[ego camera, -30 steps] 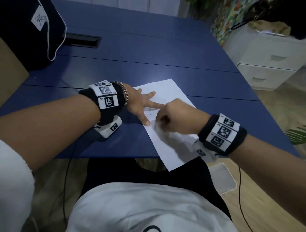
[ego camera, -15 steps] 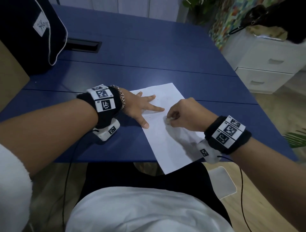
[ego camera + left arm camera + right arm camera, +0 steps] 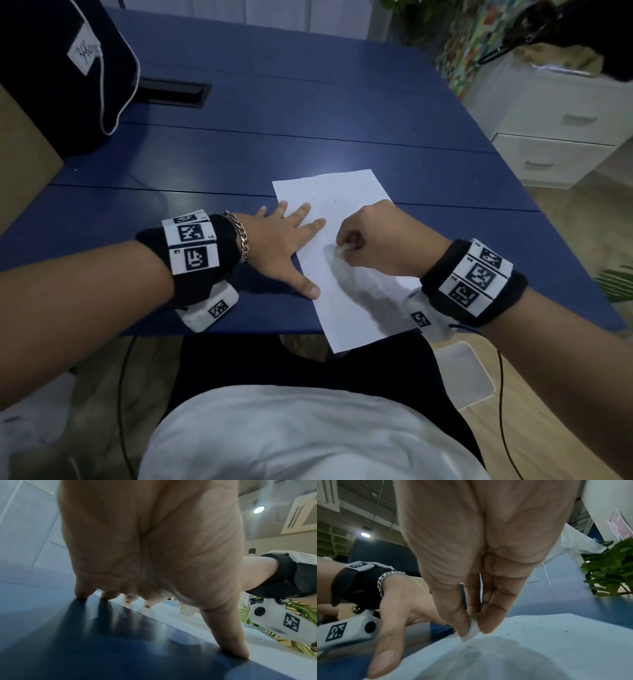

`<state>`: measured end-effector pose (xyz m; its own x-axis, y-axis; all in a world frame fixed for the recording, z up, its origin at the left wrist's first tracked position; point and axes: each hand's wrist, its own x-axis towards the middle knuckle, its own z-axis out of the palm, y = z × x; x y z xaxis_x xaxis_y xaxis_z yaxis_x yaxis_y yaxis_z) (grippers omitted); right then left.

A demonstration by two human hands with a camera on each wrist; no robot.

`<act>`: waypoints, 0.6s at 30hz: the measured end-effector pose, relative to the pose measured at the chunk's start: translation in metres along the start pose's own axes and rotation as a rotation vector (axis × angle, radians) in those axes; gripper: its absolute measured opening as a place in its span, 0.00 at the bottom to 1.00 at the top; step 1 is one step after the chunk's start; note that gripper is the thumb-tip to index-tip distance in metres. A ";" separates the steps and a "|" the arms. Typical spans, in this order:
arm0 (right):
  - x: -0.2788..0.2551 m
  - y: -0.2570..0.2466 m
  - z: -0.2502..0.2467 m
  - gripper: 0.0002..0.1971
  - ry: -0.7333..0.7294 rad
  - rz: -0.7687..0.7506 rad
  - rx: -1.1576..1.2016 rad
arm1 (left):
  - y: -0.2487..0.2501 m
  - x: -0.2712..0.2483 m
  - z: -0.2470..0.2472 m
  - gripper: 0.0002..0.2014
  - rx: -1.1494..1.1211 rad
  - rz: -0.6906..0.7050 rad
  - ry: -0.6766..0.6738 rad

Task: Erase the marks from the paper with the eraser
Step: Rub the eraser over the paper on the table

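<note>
We are pinching the eraser (image 3: pixel 473 629) between our right hand (image 3: pixel 383 240) fingers (image 3: pixel 493 616), pressing it onto the paper (image 3: pixel 346 298) lying on the blue bench (image 3: pixel 239 164). Our left hand (image 3: pixel 277 246) is lying flat, fingers spread, pinning the paper's left edge.

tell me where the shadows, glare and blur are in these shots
Head view: dim room; the right hand casts a soft grey shadow down the paper, and the eraser is smeared by motion. Left wrist view: the left hand looms, stretched by the wide lens, with glare streaks on the blue table. Right wrist view: a ceiling light flares; the paper's near edge is soft.
</note>
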<state>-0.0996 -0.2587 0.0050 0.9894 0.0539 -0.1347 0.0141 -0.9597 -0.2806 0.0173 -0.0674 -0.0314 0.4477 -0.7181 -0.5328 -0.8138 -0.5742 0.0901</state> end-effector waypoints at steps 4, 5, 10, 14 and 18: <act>0.003 -0.003 0.005 0.05 0.028 0.052 -0.013 | -0.002 0.005 0.003 0.72 -0.010 -0.012 -0.025; 0.001 -0.005 0.009 0.05 0.033 0.043 -0.030 | -0.003 0.005 0.004 0.72 -0.010 -0.013 -0.027; -0.014 -0.023 0.011 0.06 -0.099 -0.116 -0.127 | -0.003 0.006 0.006 0.73 -0.008 -0.020 -0.029; 0.000 -0.002 0.000 0.05 0.013 0.032 -0.050 | 0.001 0.006 0.005 0.72 0.011 -0.037 -0.024; -0.009 -0.020 0.012 0.09 -0.038 -0.112 -0.109 | 0.001 0.004 0.005 0.74 0.003 -0.049 -0.026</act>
<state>-0.1102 -0.2370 0.0001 0.9745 0.1709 -0.1451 0.1418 -0.9712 -0.1913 0.0161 -0.0689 -0.0375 0.4777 -0.6786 -0.5580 -0.7921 -0.6074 0.0605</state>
